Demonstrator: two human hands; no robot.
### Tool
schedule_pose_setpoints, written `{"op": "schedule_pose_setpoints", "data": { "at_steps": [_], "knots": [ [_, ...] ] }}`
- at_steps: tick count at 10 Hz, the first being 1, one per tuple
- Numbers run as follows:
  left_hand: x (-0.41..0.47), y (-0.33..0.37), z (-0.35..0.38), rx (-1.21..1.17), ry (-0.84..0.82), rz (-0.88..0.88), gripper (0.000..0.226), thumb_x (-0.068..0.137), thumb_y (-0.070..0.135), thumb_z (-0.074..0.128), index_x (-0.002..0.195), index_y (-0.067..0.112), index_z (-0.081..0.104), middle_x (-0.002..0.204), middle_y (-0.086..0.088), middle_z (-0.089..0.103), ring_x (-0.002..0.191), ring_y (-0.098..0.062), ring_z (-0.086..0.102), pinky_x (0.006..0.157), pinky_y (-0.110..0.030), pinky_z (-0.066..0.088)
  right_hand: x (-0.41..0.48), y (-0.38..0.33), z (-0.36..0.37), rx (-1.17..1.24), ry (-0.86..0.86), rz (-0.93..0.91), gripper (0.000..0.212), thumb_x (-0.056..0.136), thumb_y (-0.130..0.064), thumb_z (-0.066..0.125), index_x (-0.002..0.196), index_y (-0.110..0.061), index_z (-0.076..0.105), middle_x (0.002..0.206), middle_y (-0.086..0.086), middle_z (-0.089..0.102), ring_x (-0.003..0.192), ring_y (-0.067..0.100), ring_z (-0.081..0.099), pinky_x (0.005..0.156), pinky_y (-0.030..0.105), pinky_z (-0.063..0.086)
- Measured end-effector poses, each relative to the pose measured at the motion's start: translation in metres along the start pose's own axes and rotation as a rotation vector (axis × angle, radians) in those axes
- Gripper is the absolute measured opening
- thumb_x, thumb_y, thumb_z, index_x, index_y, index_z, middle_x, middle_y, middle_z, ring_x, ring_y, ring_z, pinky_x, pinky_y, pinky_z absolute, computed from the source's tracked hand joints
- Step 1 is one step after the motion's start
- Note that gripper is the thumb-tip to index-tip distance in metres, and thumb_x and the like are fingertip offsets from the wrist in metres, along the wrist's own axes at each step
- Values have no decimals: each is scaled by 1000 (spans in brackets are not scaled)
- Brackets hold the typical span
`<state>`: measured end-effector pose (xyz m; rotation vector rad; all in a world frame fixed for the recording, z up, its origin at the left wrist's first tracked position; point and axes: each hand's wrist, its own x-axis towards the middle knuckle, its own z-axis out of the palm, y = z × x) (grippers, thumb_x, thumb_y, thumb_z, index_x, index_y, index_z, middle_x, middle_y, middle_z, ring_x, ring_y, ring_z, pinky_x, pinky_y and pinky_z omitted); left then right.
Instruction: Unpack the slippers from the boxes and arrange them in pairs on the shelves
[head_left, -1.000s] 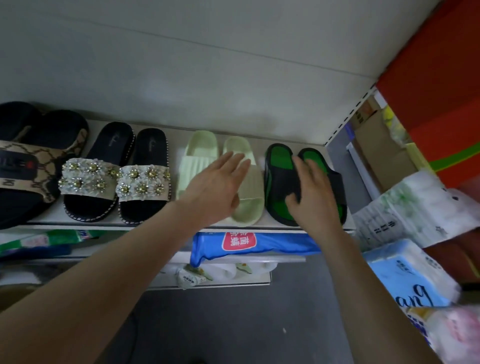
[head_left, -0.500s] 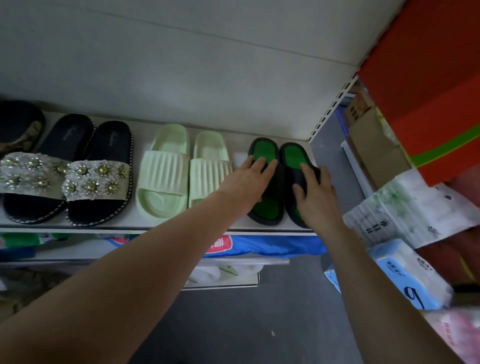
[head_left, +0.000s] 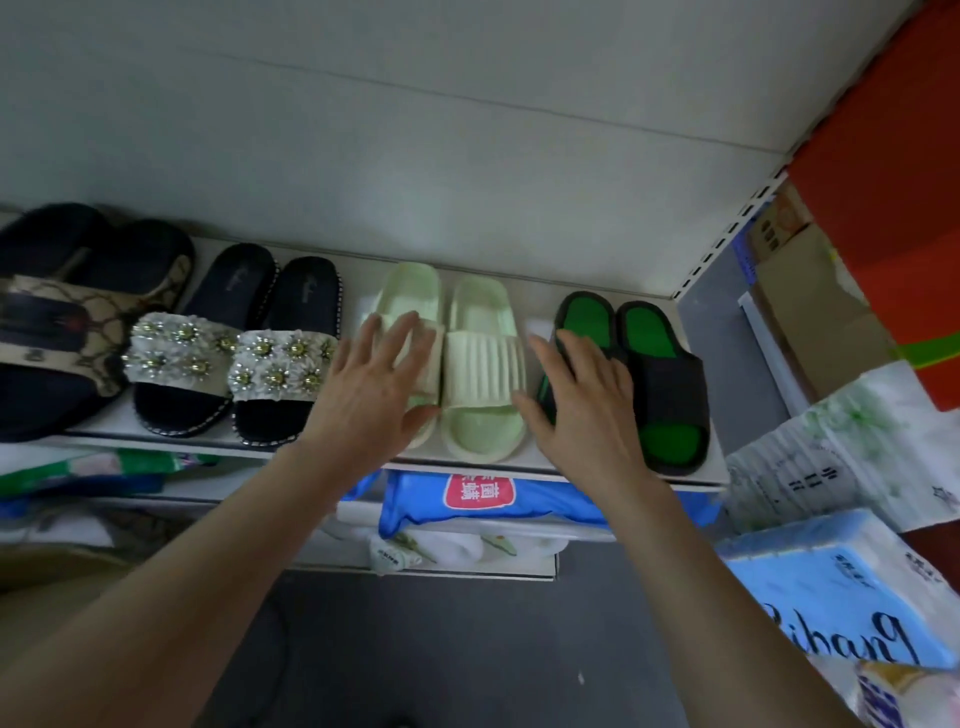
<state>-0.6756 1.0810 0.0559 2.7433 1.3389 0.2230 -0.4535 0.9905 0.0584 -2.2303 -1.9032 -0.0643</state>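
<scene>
Several pairs of slippers stand side by side on the white shelf (head_left: 540, 470). From the left: a black pair with a patterned beige strap (head_left: 62, 332), a black pair with flower-beaded straps (head_left: 228, 358), a pale green pair (head_left: 483, 364) and a black pair with green insoles (head_left: 660, 374). My left hand (head_left: 369, 395) lies flat with spread fingers over the left pale green slipper. My right hand (head_left: 582, 410) is flat with straight fingers over the left black-and-green slipper, beside the right pale green one. Neither hand grips anything.
Below the shelf lies a blue packet with a red label (head_left: 488, 499) and more packaged goods (head_left: 83, 467). Tissue packs (head_left: 841, 587) are stacked at the right, with cardboard boxes (head_left: 810, 306) and a red box (head_left: 893, 176) behind them. The floor is dark grey.
My left hand moved left from the black-and-green pair to the left pale green slipper. My right hand shifted left to the left black-and-green slipper. The camera view swung back left.
</scene>
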Motion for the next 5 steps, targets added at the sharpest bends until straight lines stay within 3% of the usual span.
{"op": "schedule_pose_setpoints", "data": {
  "at_steps": [1, 3, 5],
  "knots": [
    [2, -3, 4, -6, 4, 11, 74, 87, 34, 63, 149, 16, 28, 157, -8, 25, 142, -43, 21, 104, -58, 38, 3, -9, 6, -62, -56, 18, 64, 91, -66, 33, 145, -33, 42, 149, 9, 43, 142, 37, 30, 109, 61, 24],
    [5, -3, 9, -11, 32, -3, 69, 92, 35, 56, 151, 17, 24, 158, -5, 22, 144, -41, 18, 107, -53, 35, 1, -12, 10, -108, -102, 59, 67, 91, -69, 24, 146, -35, 40, 146, 10, 47, 144, 37, 25, 111, 61, 19],
    [-17, -6, -1, -43, 17, 67, 61, 93, 31, 56, 147, 16, 32, 156, -9, 27, 142, -39, 24, 110, -50, 32, -14, -9, 1, -3, -63, 79, 56, 95, -53, 40, 140, -22, 52, 147, 15, 44, 142, 37, 31, 113, 55, 26]
  ]
}}
